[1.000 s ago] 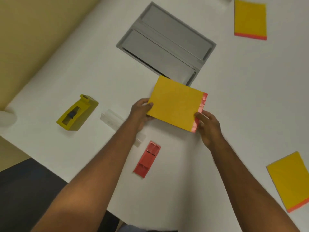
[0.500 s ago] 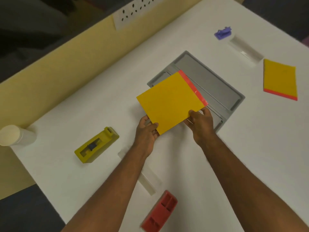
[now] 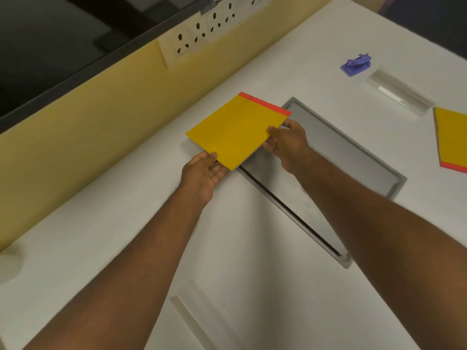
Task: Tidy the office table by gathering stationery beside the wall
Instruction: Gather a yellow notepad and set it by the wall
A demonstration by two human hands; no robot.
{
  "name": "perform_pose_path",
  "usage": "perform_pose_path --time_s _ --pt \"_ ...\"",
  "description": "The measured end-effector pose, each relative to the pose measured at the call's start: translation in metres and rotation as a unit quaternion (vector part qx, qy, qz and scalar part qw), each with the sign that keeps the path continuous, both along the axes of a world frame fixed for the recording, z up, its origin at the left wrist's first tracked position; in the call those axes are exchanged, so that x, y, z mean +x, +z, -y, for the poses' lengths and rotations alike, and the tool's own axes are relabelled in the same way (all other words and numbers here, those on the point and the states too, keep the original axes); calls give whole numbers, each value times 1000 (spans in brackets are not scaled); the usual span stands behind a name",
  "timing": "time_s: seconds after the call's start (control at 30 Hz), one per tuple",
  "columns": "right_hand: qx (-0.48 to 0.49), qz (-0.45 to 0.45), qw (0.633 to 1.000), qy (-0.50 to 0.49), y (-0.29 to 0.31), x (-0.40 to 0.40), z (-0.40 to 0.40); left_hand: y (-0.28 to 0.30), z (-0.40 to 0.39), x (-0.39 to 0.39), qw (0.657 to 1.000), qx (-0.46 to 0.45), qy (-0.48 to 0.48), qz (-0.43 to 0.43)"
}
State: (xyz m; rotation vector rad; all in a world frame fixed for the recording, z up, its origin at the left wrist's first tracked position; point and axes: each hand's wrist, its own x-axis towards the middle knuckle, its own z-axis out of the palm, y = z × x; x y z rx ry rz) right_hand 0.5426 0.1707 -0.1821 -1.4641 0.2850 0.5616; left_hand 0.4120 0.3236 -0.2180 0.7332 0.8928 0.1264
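Both hands gripping yellow pad [image 3: 237, 128], held above table [image 3: 141, 198].
L hand [image 3: 204, 170] pinches near corner, R hand [image 3: 286, 141] the right edge; arms extended fwd. Pad approx flat, red-bound edge pointing away from hands, twd yellow wall [image 3: 101, 117].

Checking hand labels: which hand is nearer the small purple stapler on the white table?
Right. The right hand lies below-left of the purple stapler; the left hand sits farther left.

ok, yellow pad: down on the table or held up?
Held up. The yellow pad is pinched at its near corners by the left hand and right hand, tilted above the table near the wall.
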Motion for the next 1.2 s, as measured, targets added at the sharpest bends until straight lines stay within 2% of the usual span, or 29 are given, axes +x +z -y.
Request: perform_pose_path --time_s 0.27,0.4,0.57,0.83,1.07,1.2 --pt "-34 -11 999 -8 -40 50 -33 -22 -26 53 997 38 25 -54" --pt "-106 47 993 37 -53 61 -46 -29 -35 62 995 69 30 -71" --pt "-202 151 963 93 -67 61 -54 -31 -38 72 988 123 41 -88" --pt "-295 216 918 153 -74 55 -60 -33 -32 82 976 184 39 -107" --pt "-316 277 889 183 -82 51 -56 -31 -33 81 972 205 8 -116" --pt "-307 288 875 238 -83 49 -49 -32 -29 71 966 235 -12 -111"
